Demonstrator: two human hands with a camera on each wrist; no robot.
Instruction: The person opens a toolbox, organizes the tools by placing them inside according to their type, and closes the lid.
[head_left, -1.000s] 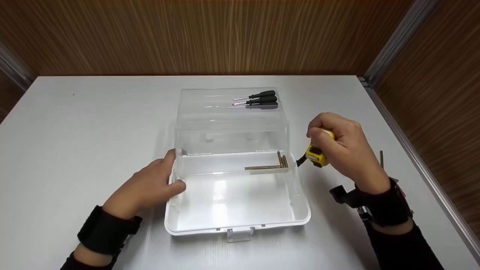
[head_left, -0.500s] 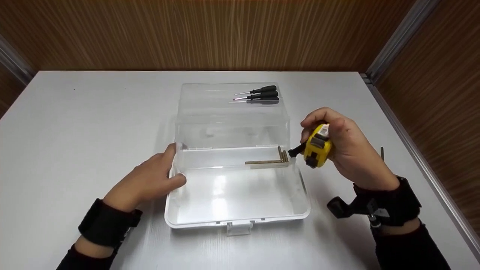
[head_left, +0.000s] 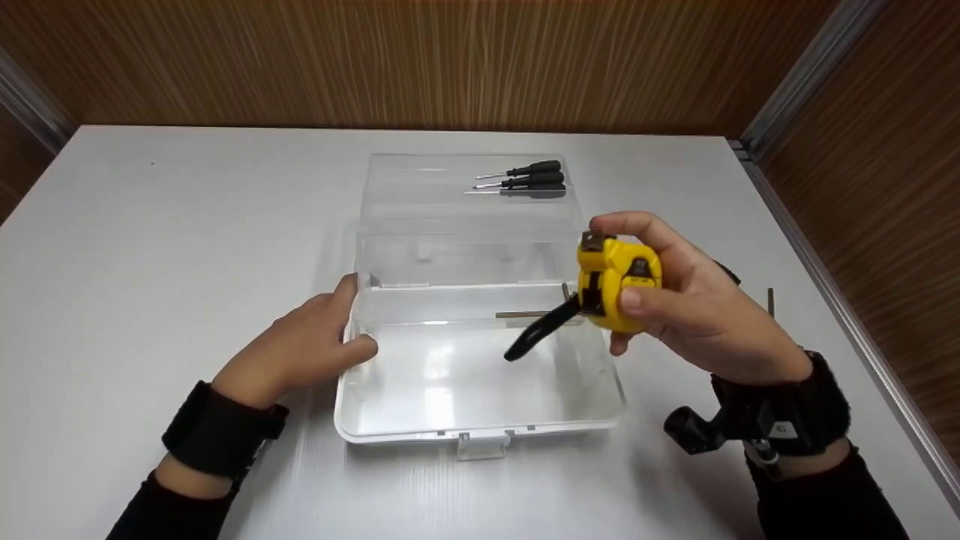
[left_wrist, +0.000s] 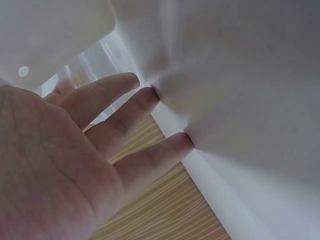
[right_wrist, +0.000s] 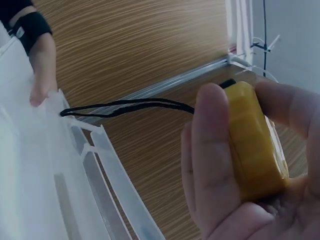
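My right hand [head_left: 675, 296] grips a yellow tape measure [head_left: 616, 281] in the air over the right rim of an open clear plastic box [head_left: 480, 420]; its black strap [head_left: 536, 334] dangles over the box. In the right wrist view the tape measure [right_wrist: 255, 145] sits between thumb and fingers, the strap [right_wrist: 125, 106] trailing left. My left hand [head_left: 304, 349] rests on the box's left wall, fingers straight against the plastic [left_wrist: 150, 95]. Brass hex keys [head_left: 525, 315] lie at the back right inside the box, partly hidden by the tape measure.
Three black-handled screwdrivers [head_left: 525, 178] lie behind the box's clear lid [head_left: 465, 217]. A thin metal tool [head_left: 770, 300] lies on the white table [head_left: 150, 247] right of my hand. Wood-panel walls close in the table at the back and right.
My right hand has lifted the tape measure up and leftward over the box's right rim and turned it, so the strap now hangs over the box. The left hand stays put.
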